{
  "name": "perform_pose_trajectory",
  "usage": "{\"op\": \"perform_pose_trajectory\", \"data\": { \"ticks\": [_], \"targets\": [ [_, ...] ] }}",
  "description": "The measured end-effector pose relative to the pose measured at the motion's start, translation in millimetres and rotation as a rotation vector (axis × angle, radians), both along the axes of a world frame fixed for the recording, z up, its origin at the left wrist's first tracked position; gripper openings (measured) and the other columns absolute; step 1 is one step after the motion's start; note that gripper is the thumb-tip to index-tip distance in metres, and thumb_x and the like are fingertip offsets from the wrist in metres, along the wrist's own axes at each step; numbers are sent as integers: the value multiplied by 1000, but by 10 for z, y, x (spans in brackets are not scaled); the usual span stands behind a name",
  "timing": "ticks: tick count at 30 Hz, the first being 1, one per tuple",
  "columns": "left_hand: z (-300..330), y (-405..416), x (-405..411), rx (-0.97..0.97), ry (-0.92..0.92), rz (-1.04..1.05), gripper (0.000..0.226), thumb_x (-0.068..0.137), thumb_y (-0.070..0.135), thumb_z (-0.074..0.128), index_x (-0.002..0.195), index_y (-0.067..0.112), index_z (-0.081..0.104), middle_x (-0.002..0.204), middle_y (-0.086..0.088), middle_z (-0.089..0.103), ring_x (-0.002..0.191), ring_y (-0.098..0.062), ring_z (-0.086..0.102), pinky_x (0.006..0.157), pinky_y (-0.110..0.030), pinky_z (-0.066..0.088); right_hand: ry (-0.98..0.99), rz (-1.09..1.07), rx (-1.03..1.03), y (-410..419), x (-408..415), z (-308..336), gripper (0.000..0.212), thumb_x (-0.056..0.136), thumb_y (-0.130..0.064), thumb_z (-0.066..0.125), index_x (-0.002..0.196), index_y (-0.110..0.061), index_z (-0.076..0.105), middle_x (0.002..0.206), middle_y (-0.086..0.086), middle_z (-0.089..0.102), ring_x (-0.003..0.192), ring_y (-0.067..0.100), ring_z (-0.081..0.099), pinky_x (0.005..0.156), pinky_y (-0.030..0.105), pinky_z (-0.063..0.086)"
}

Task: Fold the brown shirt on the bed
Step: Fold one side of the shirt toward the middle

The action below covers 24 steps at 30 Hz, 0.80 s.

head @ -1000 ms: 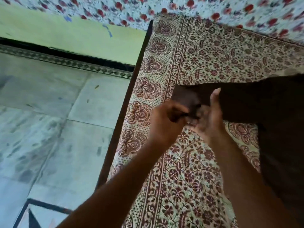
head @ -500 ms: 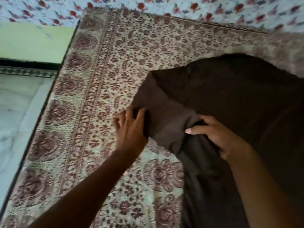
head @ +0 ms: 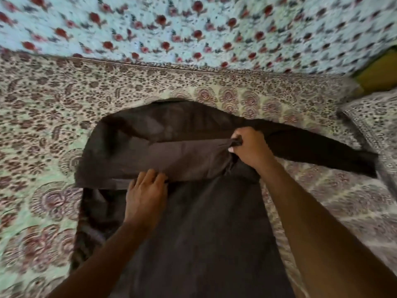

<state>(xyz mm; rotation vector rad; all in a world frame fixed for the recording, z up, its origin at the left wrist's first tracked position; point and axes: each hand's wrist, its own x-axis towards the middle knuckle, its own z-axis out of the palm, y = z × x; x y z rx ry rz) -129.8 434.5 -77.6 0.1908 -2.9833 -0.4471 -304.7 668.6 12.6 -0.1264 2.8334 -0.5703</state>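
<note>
Brown shirt (head: 193, 233) spread flat across the bed (head: 43, 125), body running toward the near edge, collar end toward the far edge. Left sleeve (head: 171, 160) folded over and laid across the chest; right sleeve (head: 322, 151) stretched out toward the bed's right edge. Right hand (head: 249, 147) curled tight round the bunched cuff of the folded sleeve, at the right shoulder. Left hand (head: 146, 190) laid flat, fingers nearly straight and spread, pressing on the lower edge of the folded sleeve, gripping nothing. Patterned bedcover under it all, maroon floral on cream. Blue cloth with red flowers (head: 193, 29) along the far edge. Patterned pillow (head: 376, 117) at the far right corner.
</note>
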Motion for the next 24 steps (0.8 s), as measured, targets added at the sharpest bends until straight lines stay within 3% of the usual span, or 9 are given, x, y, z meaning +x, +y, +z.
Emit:
{"op": "perform_pose_trajectory", "data": {
  "ticks": [4, 6, 8, 11, 14, 16, 18, 21, 24],
  "targets": [
    [93, 507, -607, 77, 36, -71, 20, 91, 25, 52, 92, 13, 68, 96, -10, 62, 80, -37, 65, 60, -41, 52, 11, -47, 196, 280, -538, 52, 18, 91, -21, 73, 104, -22, 60, 110, 12, 61, 107, 38, 62, 93, 49, 52],
    [134, 687, -838, 105, 40, -63, 11, 91, 19, 62, 97, 13, 69, 99, -9, 63, 86, -35, 65, 66, -41, 51, 69, -76, 322, 386, -686, 55, 21, 92, -18, 71, 111, -17, 61, 112, 12, 61, 114, 39, 59, 102, 54, 46],
    [124, 843, -1004, 155, 6, -51, 15, 96, 19, 59, 106, 15, 69, 106, -7, 63, 94, -31, 63, 76, -42, 51, 174, -85, 405, 473, -718, -26, 24, 92, -16, 70, 114, -12, 61, 119, 14, 60, 120, 39, 55, 106, 56, 42],
    [61, 988, -1120, 219, -75, -87, 19, 100, 23, 54, 111, 17, 67, 113, -4, 60, 100, -29, 62, 80, -43, 55, 272, 72, 288, 445, -564, -305, 29, 94, -26, 67, 119, -11, 62, 127, 15, 56, 124, 36, 51, 101, 51, 44],
    [-42, 998, -1084, 277, -134, -131, 18, 98, 28, 58, 107, 18, 69, 109, -2, 61, 97, -29, 63, 78, -45, 56, 78, 302, 127, 356, -271, -741, 42, 99, -43, 58, 133, -19, 61, 146, 10, 48, 138, 32, 42, 107, 48, 42],
    [-108, 910, -983, 223, -65, -94, 19, 96, 31, 59, 105, 18, 70, 108, -3, 62, 99, -29, 62, 82, -45, 54, -26, 273, 138, 404, -190, -1010, 52, 101, -53, 48, 144, -24, 53, 159, 7, 37, 148, 29, 30, 114, 52, 37],
    [-176, 759, -891, 122, -12, -5, 25, 96, 32, 58, 114, 18, 69, 123, -6, 61, 112, -32, 58, 90, -46, 49, -25, 167, 126, 520, -231, -1166, 57, 103, -57, 40, 149, -24, 48, 164, 7, 29, 153, 28, 21, 117, 55, 31],
    [-284, 525, -795, 4, -136, 32, 47, 98, 43, 56, 140, 24, 55, 155, -5, 43, 141, -32, 41, 109, -54, 37, 43, 72, 164, 659, -335, -1201, 62, 103, -59, 36, 150, -20, 47, 166, 15, 25, 155, 34, 14, 121, 55, 24],
    [-399, 380, -775, 106, -283, -19, 59, 101, 51, 47, 155, 31, 37, 170, 2, 17, 156, -27, 16, 119, -56, 28, 201, 151, 193, 576, -299, -1157, 72, 100, -65, 30, 152, -17, 44, 166, 18, 24, 155, 37, 15, 120, 56, 22]
  ]
}}
